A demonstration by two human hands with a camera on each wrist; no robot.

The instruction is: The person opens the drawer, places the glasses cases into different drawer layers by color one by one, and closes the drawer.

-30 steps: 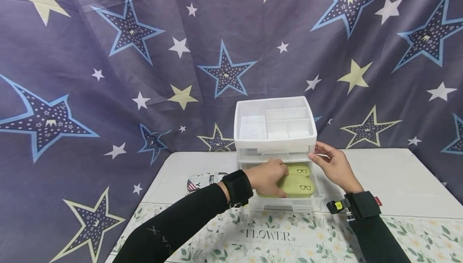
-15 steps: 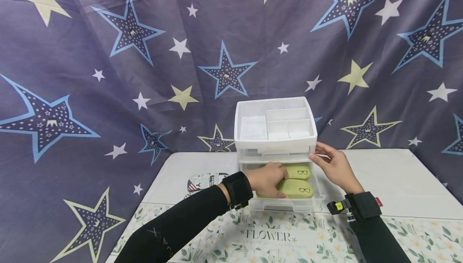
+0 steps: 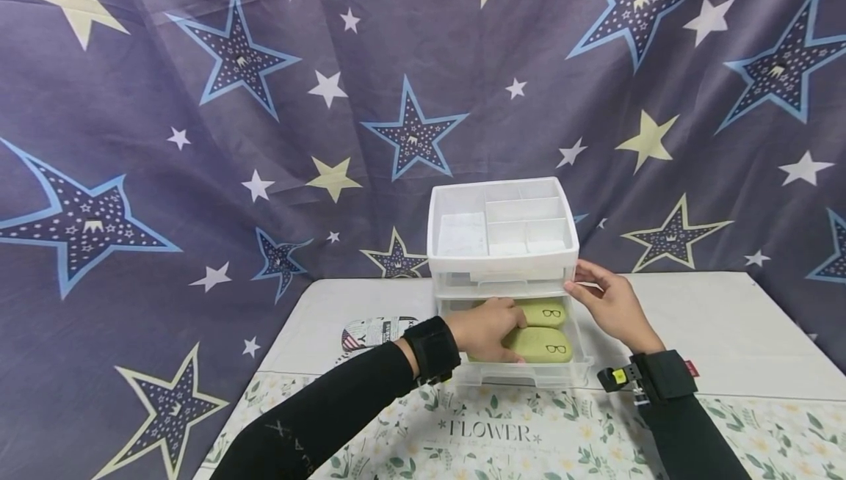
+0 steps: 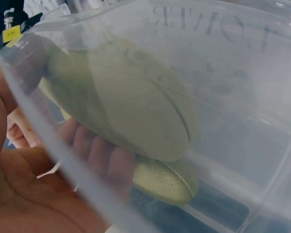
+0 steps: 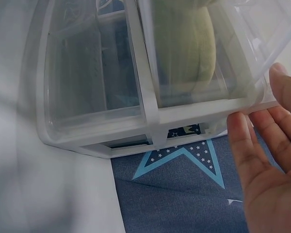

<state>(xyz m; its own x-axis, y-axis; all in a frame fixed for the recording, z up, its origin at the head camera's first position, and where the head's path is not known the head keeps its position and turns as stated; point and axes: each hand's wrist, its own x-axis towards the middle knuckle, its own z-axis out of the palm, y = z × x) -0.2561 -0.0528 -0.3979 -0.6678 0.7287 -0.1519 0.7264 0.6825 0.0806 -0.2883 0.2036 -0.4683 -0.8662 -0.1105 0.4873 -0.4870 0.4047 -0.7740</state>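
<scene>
Behind the bench [image 3: 687,318] hangs a dark star-printed cloth [image 3: 423,98]; along the bench's front lies a floral cover [image 3: 489,432] lettered "FLOWER", on its left half a partly hidden newsprint-patterned item [image 3: 377,330].

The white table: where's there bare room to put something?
A broad free patch lies between the right hand and the right edge of the white table, back to the starry curtain. The top tray looks free too. The open drawer is crowded with two green cases and the left hand.
</scene>
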